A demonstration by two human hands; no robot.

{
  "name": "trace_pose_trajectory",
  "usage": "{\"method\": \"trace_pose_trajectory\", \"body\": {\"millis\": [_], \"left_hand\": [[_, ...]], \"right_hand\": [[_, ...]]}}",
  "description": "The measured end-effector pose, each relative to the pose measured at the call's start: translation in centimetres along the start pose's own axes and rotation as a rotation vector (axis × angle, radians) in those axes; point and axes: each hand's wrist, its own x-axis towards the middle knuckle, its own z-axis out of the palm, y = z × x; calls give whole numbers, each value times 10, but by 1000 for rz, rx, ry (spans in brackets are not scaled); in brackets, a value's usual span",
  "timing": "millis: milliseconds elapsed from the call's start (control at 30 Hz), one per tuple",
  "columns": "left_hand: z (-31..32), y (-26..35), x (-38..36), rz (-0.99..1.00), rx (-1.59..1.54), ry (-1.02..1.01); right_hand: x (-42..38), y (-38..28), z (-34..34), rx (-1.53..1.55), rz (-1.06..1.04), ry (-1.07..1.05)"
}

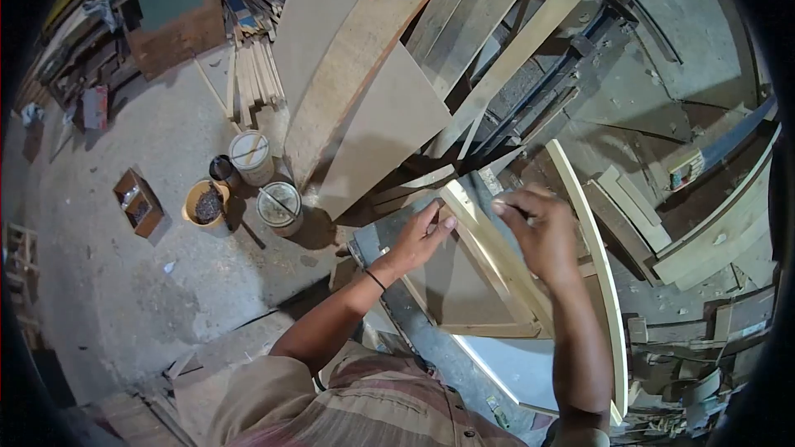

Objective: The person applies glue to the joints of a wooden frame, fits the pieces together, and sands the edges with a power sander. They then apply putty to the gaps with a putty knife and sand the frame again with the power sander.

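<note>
My left hand [421,238] is closed round the upper end of a pale wooden strip [494,248], with the thumb on its near side. The strip lies slanted along a triangular wooden frame backed by a brown panel [460,285]. Just right of the strip's upper end, my right hand [542,232] hangs above the work with thumb and fingers pinched together. Whatever sits in that pinch is too small to make out. Beyond the right hand runs a long curved wooden edge piece [595,269]. A white panel [515,364] shows below the frame.
Large plywood sheets [389,25] lean ahead of me. To the left on the floor stand lidded buckets [280,209], a yellow tub of dark bits [205,205] and a wooden box [139,204]. Curved offcuts [719,232] lie on the right.
</note>
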Motion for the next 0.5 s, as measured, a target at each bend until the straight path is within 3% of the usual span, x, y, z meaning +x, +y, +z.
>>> {"method": "trace_pose_trajectory", "body": {"millis": [400, 500], "left_hand": [[0, -16, -2, -10, 87, 16], [-3, -11, -2, -121, 56, -64]], "right_hand": [[5, -7, 40, 0, -1, 69], [2, -7, 42, -89, -18, 77]]}}
